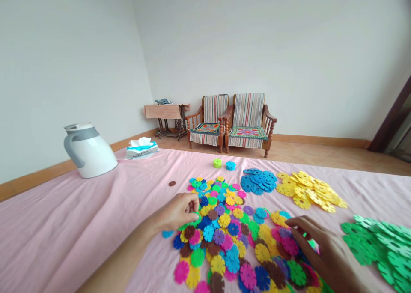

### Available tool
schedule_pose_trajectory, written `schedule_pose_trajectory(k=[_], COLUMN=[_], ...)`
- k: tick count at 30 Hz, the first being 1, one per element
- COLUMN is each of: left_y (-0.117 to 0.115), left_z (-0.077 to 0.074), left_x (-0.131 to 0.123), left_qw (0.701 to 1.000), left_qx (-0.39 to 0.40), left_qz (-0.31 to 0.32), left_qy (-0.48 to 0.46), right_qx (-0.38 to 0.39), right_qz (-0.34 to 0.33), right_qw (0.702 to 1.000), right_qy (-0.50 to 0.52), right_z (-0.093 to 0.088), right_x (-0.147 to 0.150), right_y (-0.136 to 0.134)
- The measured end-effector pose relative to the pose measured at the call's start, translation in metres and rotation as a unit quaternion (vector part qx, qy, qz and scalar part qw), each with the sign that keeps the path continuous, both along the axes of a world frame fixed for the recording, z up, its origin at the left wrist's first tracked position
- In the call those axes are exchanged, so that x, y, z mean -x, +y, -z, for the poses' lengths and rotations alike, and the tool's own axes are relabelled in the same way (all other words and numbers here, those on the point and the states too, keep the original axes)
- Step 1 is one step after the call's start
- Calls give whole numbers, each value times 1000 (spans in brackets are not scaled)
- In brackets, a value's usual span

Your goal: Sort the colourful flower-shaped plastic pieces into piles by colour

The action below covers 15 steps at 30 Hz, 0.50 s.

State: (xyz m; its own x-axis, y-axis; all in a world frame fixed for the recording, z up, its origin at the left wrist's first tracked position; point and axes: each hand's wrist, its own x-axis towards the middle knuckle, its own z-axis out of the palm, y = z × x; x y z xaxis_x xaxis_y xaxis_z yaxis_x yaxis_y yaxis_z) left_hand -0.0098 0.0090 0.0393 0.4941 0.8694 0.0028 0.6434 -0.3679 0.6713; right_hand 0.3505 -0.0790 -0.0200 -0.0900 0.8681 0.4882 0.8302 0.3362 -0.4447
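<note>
A mixed pile of notched plastic discs (pixel 221 220), in yellow, blue, green, pink, purple and brown, lies on the pink cloth. My left hand (pixel 180 209) is at the pile's left edge with its fingers curled in. A green disc shows by the thumb; whether the fingers grip anything is hidden. Over the right side of the pile, my right hand (pixel 327 246) has its index finger and thumb apart, close to a pink disc (pixel 290 245) and several others. No held disc shows in it.
Sorted heaps of blue discs (pixel 258 181), yellow discs (pixel 310 190) and green discs (pixel 382 246) lie right. Behind are small lime (pixel 217 163) and light blue (pixel 230 165) stacks. A brown disc (pixel 172 183), white jug (pixel 96 153) and tissue pack (pixel 142 148) are left.
</note>
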Motion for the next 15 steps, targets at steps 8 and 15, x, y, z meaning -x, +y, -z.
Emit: schedule_pose_trajectory(k=[8, 15], left_y=[-22, -51], left_z=[5, 13], left_x=[-37, -65], left_qw=[981, 977], left_qx=[96, 80], left_qz=[35, 97], left_qy=[-168, -173], right_qx=[53, 91], right_qz=[-45, -101], right_qw=[996, 986], right_qy=[50, 93], right_z=[-21, -21], right_x=[47, 85], right_y=[-18, -28])
